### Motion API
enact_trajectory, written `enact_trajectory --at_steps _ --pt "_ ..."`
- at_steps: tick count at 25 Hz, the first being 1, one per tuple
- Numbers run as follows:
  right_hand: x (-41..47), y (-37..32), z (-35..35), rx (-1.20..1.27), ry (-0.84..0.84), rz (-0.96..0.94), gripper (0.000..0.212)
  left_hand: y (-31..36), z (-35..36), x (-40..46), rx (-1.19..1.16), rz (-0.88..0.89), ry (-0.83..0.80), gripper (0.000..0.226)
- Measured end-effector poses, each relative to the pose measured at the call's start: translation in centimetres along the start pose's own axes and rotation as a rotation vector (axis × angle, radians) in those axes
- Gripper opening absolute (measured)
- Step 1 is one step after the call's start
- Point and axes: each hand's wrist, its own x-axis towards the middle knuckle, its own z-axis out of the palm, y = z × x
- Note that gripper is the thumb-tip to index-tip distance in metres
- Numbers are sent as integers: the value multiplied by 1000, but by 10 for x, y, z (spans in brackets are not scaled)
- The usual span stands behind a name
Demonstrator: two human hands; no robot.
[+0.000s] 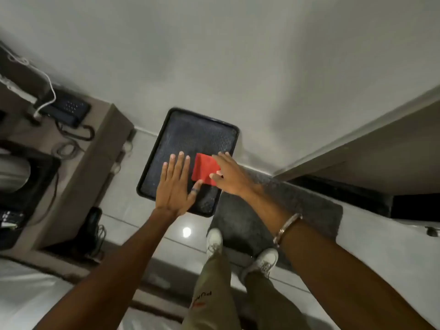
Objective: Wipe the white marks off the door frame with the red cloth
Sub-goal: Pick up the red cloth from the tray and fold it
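Head view, looking steeply down past both arms to the floor. Red cloth [204, 169] is folded into a flat rectangle and held up in front of the person, above a dark tray [152, 179] that sits on the tiled floor against the wall. Right hand [228, 175] has the cloth: thumb lies on its near face at the right edge, the other fingers [222, 156] run behind its upper right corner, so the grip is a pinch on that corner. Left hand [175, 184] is flat and open, fingers straight and close together, thumb tip touching or just under the cloth's lower left corner; contact there is hard to confirm through the blur. A pale door frame [357, 136] runs diagonally at right, well apart from the cloth; no white marks resolvable on it at this sharpness. Grey mat [309, 206] lies under the feet. Handling judgement: cloth is light, soft and limp, holding its shape only by the fold; it will flop open if taken by one corner alone. Better to bunch it into the palm or back it with flat fingers so pressure spreads over the frame. No breakage risk; dropping it is the main hazard.
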Motion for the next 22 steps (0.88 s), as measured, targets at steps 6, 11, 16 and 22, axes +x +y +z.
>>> enact_trajectory --at_steps 6,11,16,22 --pt "98 11 49 -254 -77 55 83 -53 64 31 3 7 -2 81" --pt "115 8 56 -271 -57 137 64 -62 73 33 -86 -22 64 69" --pt "115 4 40 -170 -233 160 32 -49 61 40 -237 35 53 72" --pt "45 -3 -14 -13 -108 66 38 -8 8 37 -345 200 52 74"
